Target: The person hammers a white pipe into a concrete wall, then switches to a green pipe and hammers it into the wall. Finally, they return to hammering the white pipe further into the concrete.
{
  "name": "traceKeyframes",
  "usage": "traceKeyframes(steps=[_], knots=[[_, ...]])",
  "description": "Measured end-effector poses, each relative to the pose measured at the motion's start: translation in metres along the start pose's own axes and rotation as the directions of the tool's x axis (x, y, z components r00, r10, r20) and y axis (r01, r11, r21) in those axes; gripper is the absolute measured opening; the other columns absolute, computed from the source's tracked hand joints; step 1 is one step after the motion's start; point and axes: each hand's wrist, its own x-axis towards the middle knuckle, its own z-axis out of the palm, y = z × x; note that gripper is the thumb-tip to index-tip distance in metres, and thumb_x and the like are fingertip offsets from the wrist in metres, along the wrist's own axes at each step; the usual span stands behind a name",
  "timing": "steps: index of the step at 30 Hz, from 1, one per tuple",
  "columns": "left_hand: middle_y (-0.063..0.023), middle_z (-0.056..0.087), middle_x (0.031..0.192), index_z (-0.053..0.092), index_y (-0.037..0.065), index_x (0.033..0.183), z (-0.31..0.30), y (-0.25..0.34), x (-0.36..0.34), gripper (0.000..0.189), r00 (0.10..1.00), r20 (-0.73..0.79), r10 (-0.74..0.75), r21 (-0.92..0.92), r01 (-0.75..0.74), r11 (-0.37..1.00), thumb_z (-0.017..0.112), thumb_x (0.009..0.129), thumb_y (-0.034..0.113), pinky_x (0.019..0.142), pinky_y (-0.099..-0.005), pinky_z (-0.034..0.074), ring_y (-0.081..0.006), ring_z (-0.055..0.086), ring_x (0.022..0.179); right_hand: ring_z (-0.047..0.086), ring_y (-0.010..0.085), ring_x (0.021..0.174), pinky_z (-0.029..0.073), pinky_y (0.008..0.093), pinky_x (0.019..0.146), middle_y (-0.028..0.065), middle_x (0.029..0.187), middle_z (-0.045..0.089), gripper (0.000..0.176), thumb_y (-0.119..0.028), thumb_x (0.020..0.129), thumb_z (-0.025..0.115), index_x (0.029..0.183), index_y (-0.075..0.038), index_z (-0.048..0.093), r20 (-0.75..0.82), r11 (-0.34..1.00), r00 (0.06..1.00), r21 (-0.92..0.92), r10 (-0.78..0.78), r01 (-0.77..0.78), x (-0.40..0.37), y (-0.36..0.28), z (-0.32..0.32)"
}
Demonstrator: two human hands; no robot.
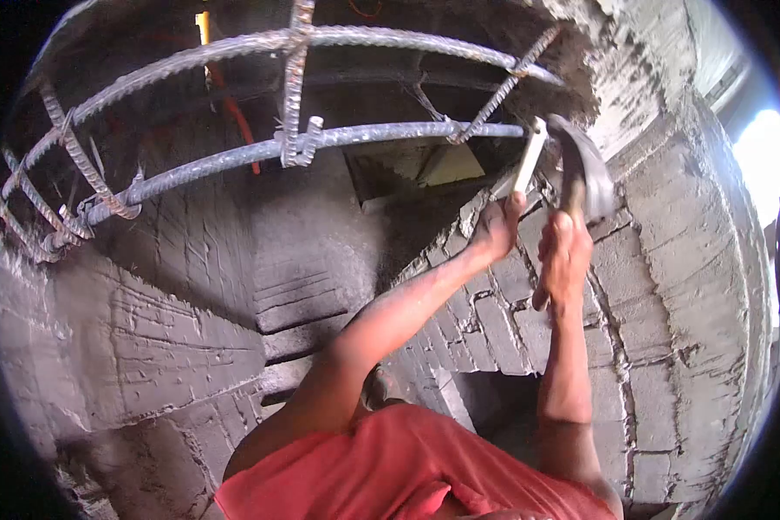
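Note:
My left hand [497,227] is closed around the lower end of a pale flat bar [531,156], which points up toward the broken edge of the wall. Just to its right, my right hand [565,258] grips the handle of a hammer [583,169]; its dark head is smeared by motion and lies close beside the bar's upper end. Behind both tools is the rough brick and mortar wall [659,199]. A lower steel reinforcing bar [355,134] ends at the wall near the pale bar's tip.
An upper ribbed rebar [191,59] with cross ties [295,95] spans the opening ahead. Below lies a grey floor with narrow steps [299,334]. A dark gap [498,403] opens in the brickwork near my body. Bright light [764,156] enters at right.

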Motion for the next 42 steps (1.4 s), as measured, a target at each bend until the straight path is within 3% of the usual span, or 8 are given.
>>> traceKeyframes(steps=[5,8,11,18,19,22,29,42], knots=[[-0.0055,0.039,0.059,0.053,0.002,0.073,0.001,0.018,-0.005,0.064,0.999,0.046,0.016,-0.013,-0.015,1.000,0.036,0.100,0.057,0.055,-0.0421,0.038,-0.0168,0.043,0.060,0.051,0.0166,0.051,0.039,0.0289,0.047,0.0076,0.059,0.051,0.057,-0.053,0.099,0.038,0.083,0.000,0.053,-0.312,0.749,0.863,0.433,-0.397,0.501,-0.017,-0.026,-0.004],[-0.0062,0.040,0.059,0.053,0.001,0.075,0.004,0.016,-0.001,0.071,0.999,-0.006,0.039,0.053,-0.039,0.998,0.032,0.098,0.065,0.054,-0.0418,0.038,-0.0165,0.043,0.060,0.048,0.0247,0.051,0.042,0.0355,0.052,0.0104,0.059,0.050,0.039,-0.033,0.102,0.041,0.081,-0.002,0.052,-0.116,0.799,0.823,-0.348,-0.556,0.491,-0.004,0.033,0.005],[-0.0148,0.043,0.057,0.052,-0.002,0.074,0.009,0.022,-0.005,0.080,0.992,-0.007,0.124,0.007,-0.124,0.992,0.026,0.095,0.071,0.055,-0.0447,0.039,-0.0201,0.046,0.057,0.044,0.0189,0.051,0.040,0.0320,0.051,0.0069,0.063,0.049,0.038,-0.034,0.103,0.041,0.087,-0.002,0.054,0.062,0.994,0.994,0.049,0.091,-0.094,0.002,0.016,0.006],[-0.0165,0.046,0.057,0.057,0.000,0.075,0.003,0.019,0.000,0.060,0.999,0.019,0.029,0.073,-0.030,0.997,0.044,0.100,0.053,0.056,-0.0434,0.039,-0.0263,0.046,0.056,0.050,0.0165,0.052,0.039,0.0307,0.049,0.0052,0.060,0.056,0.051,-0.042,0.095,0.047,0.061,-0.005,0.054,-0.372,0.764,0.879,0.458,-0.299,0.454,-0.022,0.002,0.015],[-0.0162,0.046,0.057,0.057,0.000,0.075,0.002,0.015,0.003,0.062,0.998,0.061,0.027,0.071,-0.032,0.997,0.043,0.099,0.055,0.057,-0.0438,0.039,-0.0264,0.046,0.056,0.047,0.0145,0.050,0.037,0.0291,0.048,0.0029,0.059,0.052,0.051,-0.043,0.098,0.046,0.064,-0.005,0.052,-0.273,0.897,0.856,-0.079,-0.440,0.436,-0.019,0.022,0.011],[-0.0183,0.050,0.061,0.058,-0.001,0.077,-0.002,0.023,0.002,0.069,0.985,0.004,-0.172,0.135,0.170,0.976,0.036,0.098,0.061,0.059,-0.0464,0.041,-0.0262,0.055,0.062,0.047,0.0100,0.052,0.039,0.0257,0.046,0.0002,0.065,0.049,0.044,-0.049,0.098,0.050,0.085,-0.007,0.052,0.020,0.965,0.987,0.208,0.158,-0.159,-0.008,0.027,0.013],[-0.0164,0.049,0.062,0.056,-0.003,0.078,0.005,0.001,0.007,0.065,0.999,-0.037,0.020,0.116,-0.016,0.993,0.040,0.099,0.056,0.058,-0.0431,0.041,-0.0252,0.051,0.060,0.047,0.0149,0.049,0.037,0.0313,0.046,0.0059,0.057,0.048,0.051,-0.040,0.102,0.038,0.066,-0.005,0.048,-0.362,0.739,0.885,0.502,-0.293,0.450,-0.013,-0.019,0.003],[-0.0203,0.047,0.061,0.056,-0.003,0.078,-0.001,-0.012,0.013,0.065,0.993,-0.065,0.098,0.136,-0.089,0.987,0.040,0.099,0.056,0.058,-0.0442,0.040,-0.0267,0.045,0.058,0.047,0.0179,0.048,0.038,0.0315,0.046,0.0044,0.057,0.047,0.056,-0.052,0.100,0.040,0.073,-0.005,0.052,-0.292,0.885,0.869,0.125,-0.399,0.449,-0.004,0.052,0.019]])
